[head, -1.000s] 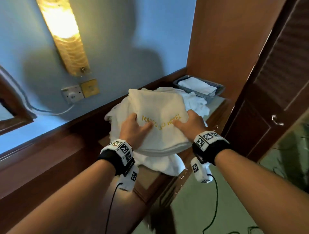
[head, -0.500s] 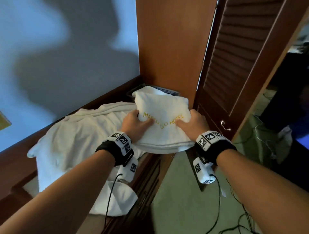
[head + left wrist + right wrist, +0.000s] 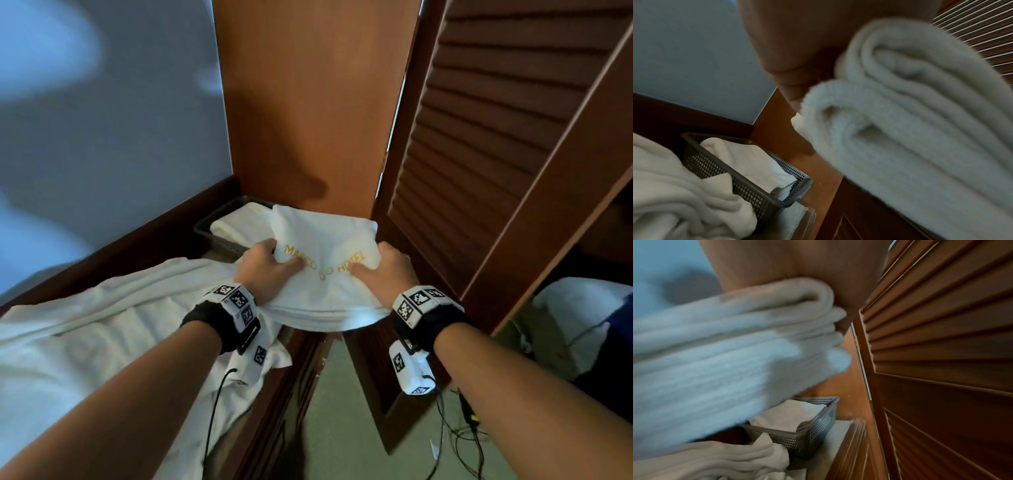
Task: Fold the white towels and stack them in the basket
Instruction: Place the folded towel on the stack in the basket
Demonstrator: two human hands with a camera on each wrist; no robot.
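A folded white towel (image 3: 325, 260) with yellow embroidered lettering is held in the air just in front of the basket. My left hand (image 3: 265, 270) grips its left edge and my right hand (image 3: 387, 270) grips its right edge, thumbs on top. The wrist views show the folded towel's (image 3: 910, 121) layered edge (image 3: 715, 353) from below. The grey perforated basket (image 3: 214, 236) sits in the far corner of the wooden counter, with a folded white towel (image 3: 239, 222) inside; the basket (image 3: 748, 186) and its rim (image 3: 809, 434) lie lower than the held towel.
A pile of unfolded white towels (image 3: 85, 329) covers the counter on the left. A wooden panel (image 3: 308, 102) rises behind the basket. A louvred door (image 3: 496, 137) stands to the right. Cables (image 3: 459, 445) lie on the green floor.
Both hands have carried the folded towel right and forward, off the pile and toward the basket. The view has swung right, so the wall lamp and socket are out of sight.
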